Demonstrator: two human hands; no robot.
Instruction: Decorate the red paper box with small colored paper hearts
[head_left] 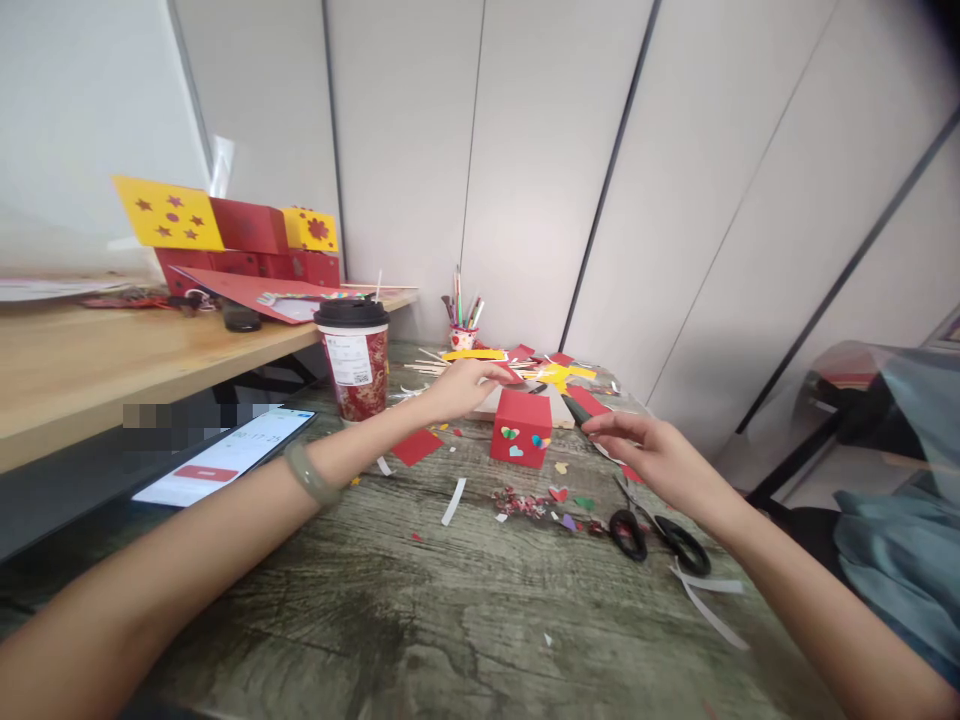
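My left hand (466, 388), a pale green bangle (309, 474) on its wrist, stretches its fingers rightward just behind a red paper box (521, 430). Heart-shaped stickers decorate the box's near side. Nothing shows in this hand. To the right of the box, my right hand (637, 442) has its fingers extended and slightly apart. Their tips are beside a dark, narrow object (576, 411); I cannot tell whether they touch it. Black-handled scissors (630, 535) lie below this hand. A pale board (559, 408) is behind the box, partly hidden.
A lidded paper cup (356, 365) stands left, near a phone (225, 460). Farther back are a pen cup (463, 338), thin sticks and red and yellow paper pieces. Paper strips (454, 501) and small scraps litter the table (450, 620). Red and yellow boxes (247, 228) rest on a raised shelf.
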